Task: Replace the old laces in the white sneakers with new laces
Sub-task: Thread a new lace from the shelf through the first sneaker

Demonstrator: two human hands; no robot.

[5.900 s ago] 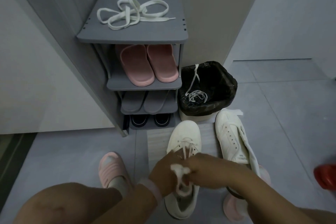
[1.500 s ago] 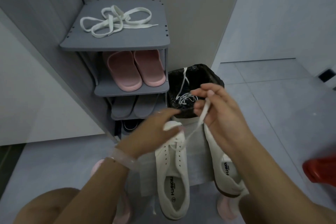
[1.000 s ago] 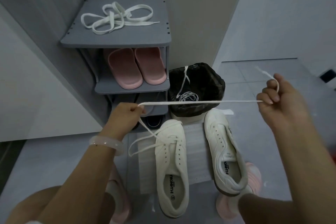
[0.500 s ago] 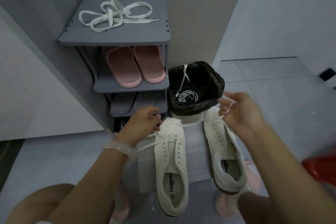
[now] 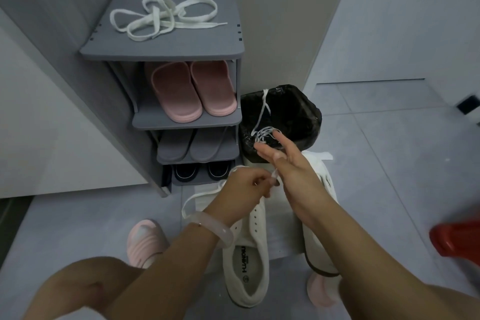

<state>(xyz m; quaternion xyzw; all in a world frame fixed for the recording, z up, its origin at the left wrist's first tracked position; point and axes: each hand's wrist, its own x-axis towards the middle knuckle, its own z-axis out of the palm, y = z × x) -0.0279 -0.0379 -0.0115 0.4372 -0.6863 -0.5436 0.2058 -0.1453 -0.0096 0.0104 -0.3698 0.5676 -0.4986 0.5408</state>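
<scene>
Two white sneakers stand side by side on the floor, the left sneaker (image 5: 249, 262) and the right sneaker (image 5: 318, 249). My left hand (image 5: 246, 187) hovers over the left sneaker's toe and grips its old white lace (image 5: 192, 199), which loops out to the left. My right hand (image 5: 288, 163) is above the right sneaker's toe with fingers spread and straight; its thumb touches the lace end by my left hand. New wide white laces (image 5: 161, 18) lie in a heap on top of the grey shoe rack (image 5: 207, 47).
A bin with a black liner (image 5: 298, 117) stands behind the sneakers with another old lace (image 5: 263, 125) inside. The rack holds pink slippers (image 5: 192, 91), grey slippers and dark shoes. A red object (image 5: 457, 241) is at the right edge. My feet wear pink slippers (image 5: 145, 241).
My hands were spread wide apart with the lace stretched between them a second ago; now they have come together over the left sneaker's toe, and my right hand's fingers have opened.
</scene>
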